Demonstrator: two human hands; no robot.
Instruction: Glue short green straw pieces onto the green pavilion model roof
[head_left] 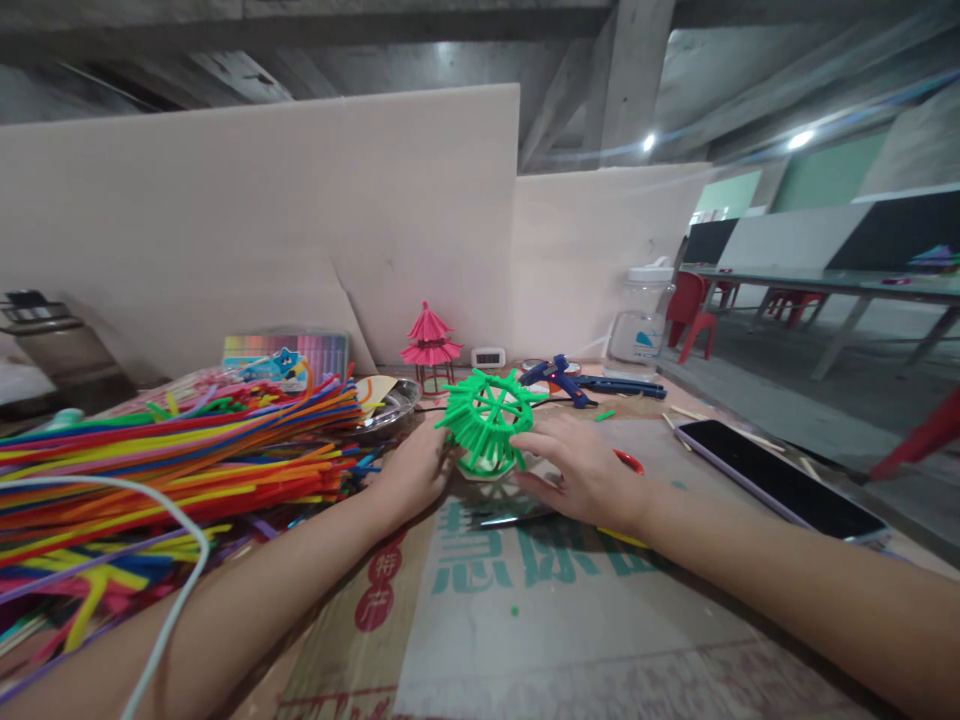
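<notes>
A green pipe-cleaner model (491, 425), like a small pavilion roof with radiating spokes and an open ring on top, stands on a pale base in front of me. My left hand (421, 468) grips its left side, with the fingertips partly hidden behind it. From the right, my right hand (574, 465) holds the model's edge between bent fingers and thumb. Beneath the right hand lies a pair of scissors (628, 461); one blade pokes out to the left and the red handle shows at the right.
Colourful pipe cleaners (180, 450) are heaped at left. Behind stand a pink pavilion model (429, 340), a small digital clock (488, 357), a blue glue gun (559, 378) and a clear bottle (640, 325). A phone (780, 480) lies at right. A white cable (196, 530) crosses near my left forearm.
</notes>
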